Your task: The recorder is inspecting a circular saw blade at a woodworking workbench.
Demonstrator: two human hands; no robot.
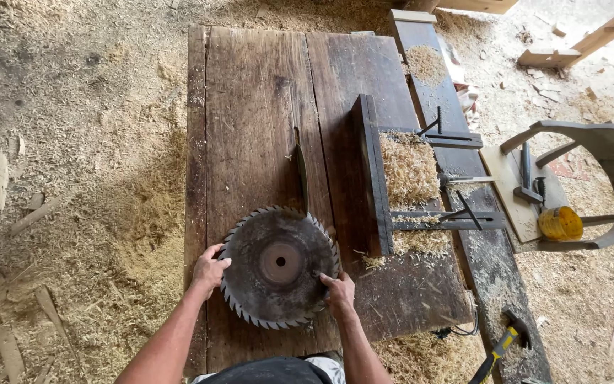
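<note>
Head view, looking down on a dark, worn plank desk (250,107) ringed by sawdust. A large rusty circular saw blade with hooked teeth (279,266) lies flat on the desk's near end, its centre hole showing, just at the near end of the narrow slot (300,171) in the desk top, where a thin dark edge shows; the blade is therefore off any arbor, not mounted, and whatever fitting it needs is judged undone. The left hand (209,269) grips the rim at 9 o'clock, fingers curled over the teeth; the right hand (340,293) holds the rim at about 4 o'clock, thumb on the blade's face. Both forearms reach in from 6 o'clock, elbows spread, wrists level with the desk. At 2 o'clock of the blade stands a dark wooden fence (372,178) with metal clamps, shavings heaped behind it. A yellow-handled hammer (500,345) lies at 4 o'clock; a yellow tin (560,223) sits on a grey chair frame (605,185) at 3 o'clock.
</note>
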